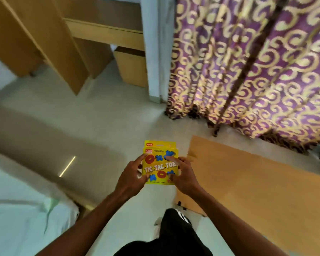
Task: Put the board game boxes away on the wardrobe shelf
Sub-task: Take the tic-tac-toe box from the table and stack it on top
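A yellow Tic Tac Toe box (pixel 161 168) with red rings and blue crosses is held flat above the floor, in the lower middle of the view. A second yellow box of the same kind (pixel 160 145) shows just beyond its far edge, apparently stacked under it. My left hand (pixel 131 179) grips the left side and my right hand (pixel 182 177) grips the right side. The open wooden wardrobe (pixel 103 30) with its shelf stands at the upper left, well away from the boxes.
A purple and gold patterned curtain (pixel 251 65) hangs at the right. A wooden tabletop (pixel 257 193) lies at the lower right. A bed with a white sheet (pixel 20 200) is at the lower left. Pale floor (pixel 103 115) stretches toward the wardrobe.
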Demonstrator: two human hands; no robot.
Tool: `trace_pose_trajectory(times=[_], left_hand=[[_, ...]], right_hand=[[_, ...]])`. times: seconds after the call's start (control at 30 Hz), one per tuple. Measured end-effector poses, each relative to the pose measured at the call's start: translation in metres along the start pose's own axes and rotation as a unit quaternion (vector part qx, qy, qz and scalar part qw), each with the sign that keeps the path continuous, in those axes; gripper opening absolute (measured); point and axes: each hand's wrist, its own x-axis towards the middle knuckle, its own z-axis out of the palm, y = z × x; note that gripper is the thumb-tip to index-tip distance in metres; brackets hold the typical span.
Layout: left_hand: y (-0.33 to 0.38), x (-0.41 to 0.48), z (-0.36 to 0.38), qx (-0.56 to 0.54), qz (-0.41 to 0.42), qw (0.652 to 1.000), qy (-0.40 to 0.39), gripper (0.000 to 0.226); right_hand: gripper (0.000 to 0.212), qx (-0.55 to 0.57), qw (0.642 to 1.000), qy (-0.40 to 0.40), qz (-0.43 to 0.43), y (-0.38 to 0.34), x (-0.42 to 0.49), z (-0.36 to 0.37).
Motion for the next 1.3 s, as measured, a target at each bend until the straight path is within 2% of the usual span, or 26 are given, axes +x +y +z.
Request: trace_pose_trajectory(times=[0.2,0.47,0.73,0.9,1.03,1.3], left_hand=[[-0.064,0.01,-0.069,-0.072,-0.069,0.99,0.098,0.084],[-0.122,0.096,-0.178,-0.126,-0.119,0.966,0.194,0.078],[-0.181,0.181,-0.293,-0.223,-0.187,0.902,0.318,0.075],[-0.245,0.232,-0.375,-0.259,-0.217,0.872,0.354,0.074],[-0.303,0.27,-0.445,-0.246,-0.237,0.863,0.373,0.08],[-0.404,0.342,-0.624,-0.229,-0.235,0.87,0.369,0.082]], right_hand=[[0.063,-0.07,0.99,-0.099,-0.071,-0.064,0.081,0.071],[0.063,-0.102,0.969,-0.18,-0.135,-0.151,0.231,0.165],[0.066,-0.138,0.931,-0.271,-0.203,-0.267,0.374,0.265],[0.067,-0.144,0.909,-0.315,-0.233,-0.334,0.456,0.352],[0.065,-0.144,0.899,-0.335,-0.243,-0.383,0.515,0.426],[0.065,-0.136,0.889,-0.36,-0.248,-0.504,0.626,0.569]])
